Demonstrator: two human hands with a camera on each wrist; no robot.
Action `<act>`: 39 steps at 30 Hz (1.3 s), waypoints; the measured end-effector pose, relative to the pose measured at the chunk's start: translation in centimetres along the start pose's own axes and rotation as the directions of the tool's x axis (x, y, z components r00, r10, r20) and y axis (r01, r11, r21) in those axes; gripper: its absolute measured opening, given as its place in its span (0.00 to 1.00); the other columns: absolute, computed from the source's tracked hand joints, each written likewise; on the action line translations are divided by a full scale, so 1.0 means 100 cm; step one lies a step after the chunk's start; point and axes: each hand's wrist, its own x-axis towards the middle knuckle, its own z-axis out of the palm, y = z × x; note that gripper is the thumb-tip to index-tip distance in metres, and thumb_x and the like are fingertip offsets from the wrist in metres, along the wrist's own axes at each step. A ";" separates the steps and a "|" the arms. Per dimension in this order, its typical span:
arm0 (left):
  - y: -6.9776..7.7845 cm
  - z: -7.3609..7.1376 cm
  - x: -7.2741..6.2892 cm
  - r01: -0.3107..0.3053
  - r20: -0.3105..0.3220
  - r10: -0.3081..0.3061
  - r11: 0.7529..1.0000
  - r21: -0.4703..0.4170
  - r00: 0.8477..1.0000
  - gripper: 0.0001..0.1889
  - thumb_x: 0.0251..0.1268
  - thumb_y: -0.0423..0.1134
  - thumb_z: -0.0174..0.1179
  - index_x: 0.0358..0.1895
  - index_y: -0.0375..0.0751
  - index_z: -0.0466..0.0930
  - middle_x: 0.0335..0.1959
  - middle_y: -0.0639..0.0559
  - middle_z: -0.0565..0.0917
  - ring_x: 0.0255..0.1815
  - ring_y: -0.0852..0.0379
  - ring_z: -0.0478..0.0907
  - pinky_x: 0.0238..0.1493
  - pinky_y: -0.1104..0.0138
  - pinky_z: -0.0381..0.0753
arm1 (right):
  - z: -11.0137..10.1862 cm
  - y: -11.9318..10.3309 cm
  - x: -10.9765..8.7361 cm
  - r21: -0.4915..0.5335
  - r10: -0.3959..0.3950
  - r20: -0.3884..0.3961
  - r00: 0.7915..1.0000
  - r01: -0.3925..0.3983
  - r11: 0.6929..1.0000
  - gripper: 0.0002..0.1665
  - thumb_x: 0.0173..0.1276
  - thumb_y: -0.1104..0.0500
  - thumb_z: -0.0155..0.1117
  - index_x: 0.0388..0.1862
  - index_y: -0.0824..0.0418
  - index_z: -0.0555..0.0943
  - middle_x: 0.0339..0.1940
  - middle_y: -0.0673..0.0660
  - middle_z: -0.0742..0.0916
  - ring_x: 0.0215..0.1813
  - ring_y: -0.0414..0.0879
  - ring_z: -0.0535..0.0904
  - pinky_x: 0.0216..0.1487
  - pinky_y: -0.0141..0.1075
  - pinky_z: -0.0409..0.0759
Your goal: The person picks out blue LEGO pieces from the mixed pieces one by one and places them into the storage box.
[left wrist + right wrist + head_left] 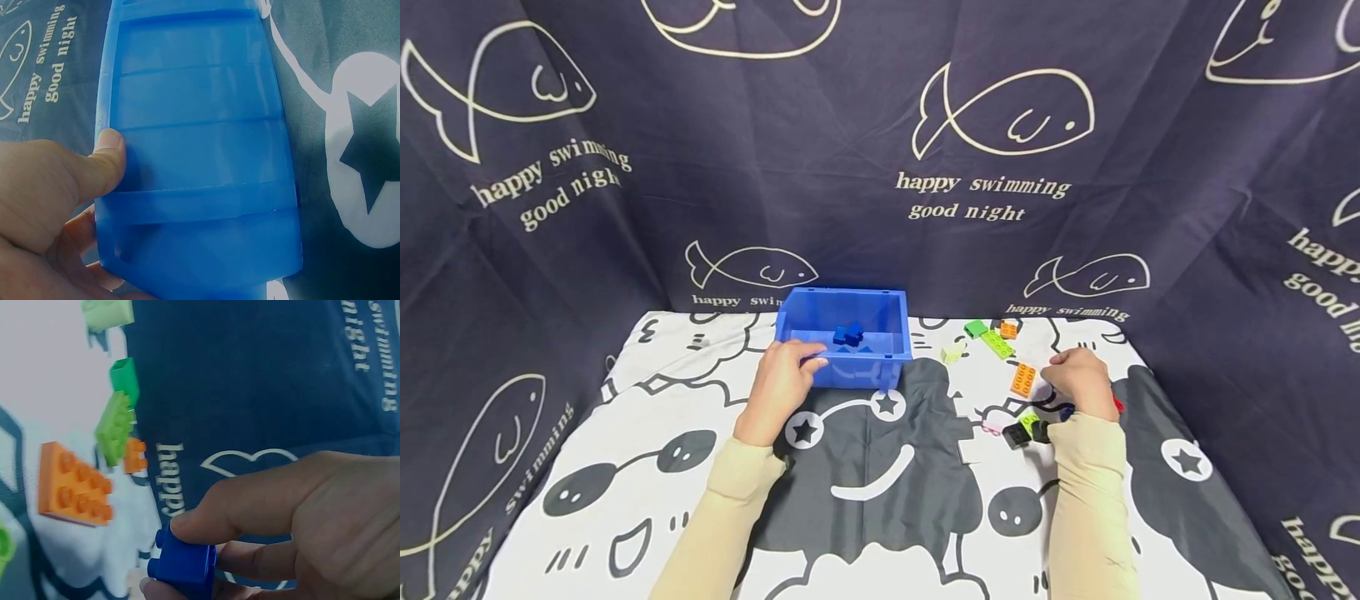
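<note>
My left hand [777, 388] grips the near left rim of a blue plastic bin [861, 374]. In the left wrist view the thumb lies over the bin's rim, with the other fingers on the inner side. Several blue building blocks [849, 335] lie inside the bin. My right hand [1081, 382] is over the loose blocks on the right. The right wrist view shows it pinching a blue building block [185, 562] between thumb and fingers, studs pointing left. From the head view that block is hidden behind the hand.
Around the right hand lie an orange block [1023, 380], a lime block [997, 343], a green block [975, 328], a small orange block [1008, 330], a pale yellow-green block [953, 352], a black block [1017, 435] and a pink block [992, 427]. A dark curtain [850, 167] hangs behind the table.
</note>
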 end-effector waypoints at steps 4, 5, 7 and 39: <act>0.000 0.000 0.000 -0.003 -0.002 0.003 1.000 0.003 1.000 0.12 0.65 0.36 0.71 0.50 0.40 0.91 0.42 0.42 0.90 0.43 0.36 0.81 0.49 0.48 0.79 | -0.010 -0.006 -0.007 0.035 -0.024 -0.045 0.999 0.026 0.999 0.26 0.61 0.55 0.61 0.55 0.69 0.83 0.55 0.72 0.85 0.49 0.64 0.78 0.45 0.47 0.77; 0.000 0.000 0.000 -0.003 -0.001 0.003 1.000 0.004 1.000 0.12 0.65 0.36 0.71 0.50 0.40 0.91 0.42 0.42 0.90 0.43 0.36 0.81 0.49 0.48 0.79 | -0.012 -0.007 -0.009 0.043 -0.027 -0.057 0.998 0.030 0.999 0.26 0.61 0.55 0.62 0.55 0.68 0.83 0.55 0.72 0.85 0.49 0.64 0.78 0.45 0.47 0.77; 0.000 0.000 0.000 -0.002 0.000 0.002 1.000 0.006 1.000 0.12 0.65 0.36 0.71 0.50 0.41 0.91 0.42 0.42 0.90 0.42 0.36 0.81 0.49 0.48 0.79 | -0.016 -0.010 -0.012 0.054 -0.027 -0.075 0.997 0.031 0.998 0.26 0.61 0.54 0.62 0.56 0.67 0.83 0.55 0.71 0.85 0.49 0.63 0.78 0.45 0.48 0.77; -0.002 -0.001 0.001 -0.005 -0.013 0.005 1.000 -0.011 1.000 0.11 0.65 0.36 0.71 0.49 0.40 0.91 0.43 0.42 0.90 0.44 0.35 0.83 0.51 0.48 0.80 | -0.053 -0.099 -0.057 0.020 -0.297 -0.364 0.883 0.326 0.945 0.20 0.62 0.60 0.61 0.51 0.64 0.86 0.45 0.69 0.88 0.47 0.66 0.79 0.49 0.56 0.75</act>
